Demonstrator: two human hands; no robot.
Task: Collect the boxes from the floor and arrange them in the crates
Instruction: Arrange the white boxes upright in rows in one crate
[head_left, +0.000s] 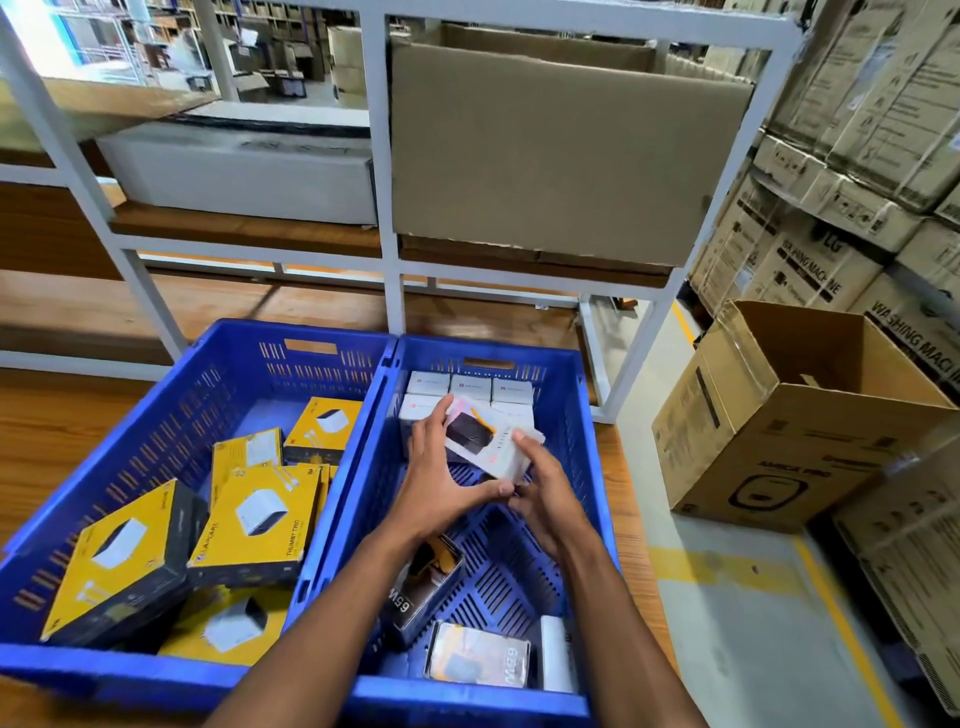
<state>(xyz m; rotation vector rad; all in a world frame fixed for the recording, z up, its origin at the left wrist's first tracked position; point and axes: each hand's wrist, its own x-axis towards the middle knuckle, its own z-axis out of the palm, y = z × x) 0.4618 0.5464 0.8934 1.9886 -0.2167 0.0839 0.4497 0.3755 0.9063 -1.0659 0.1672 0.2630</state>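
The two blue crates (332, 499) are showing as moulded plastic with slotted walls and a faint sheen. The yellow-and-black boxes (254, 525) are looking like printed card, smooth and slightly glossy. The white box (488, 441) is appearing wrapped in clear, shiny film. The worktop (47, 431) is presenting a wood-grain surface with a satin finish. The shelf frame (379, 171) is looking like white painted metal. The open carton (779, 431) is showing matt brown corrugated cardboard.
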